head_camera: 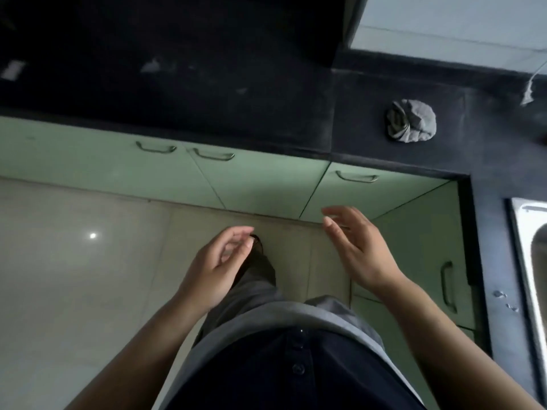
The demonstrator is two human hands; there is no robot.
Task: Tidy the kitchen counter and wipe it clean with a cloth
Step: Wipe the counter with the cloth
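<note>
A crumpled grey cloth (411,125) lies on the black L-shaped counter (236,108), near its inner corner. My left hand (217,266) hovers over the floor in front of me, fingers loosely curled and holding nothing. My right hand (358,247) is raised a little higher and to the right, fingers apart and empty, well short of the counter edge and below the cloth. Small pale scraps (151,66) lie on the counter at the far left, and a white shred (528,93) lies at the far right.
Green cabinet doors (260,176) with metal handles run under the counter. A steel sink (532,247) is set into the counter's right arm, with water drops beside it. Pale floor tiles (74,261) spread to the left. A white tiled wall (450,22) stands behind.
</note>
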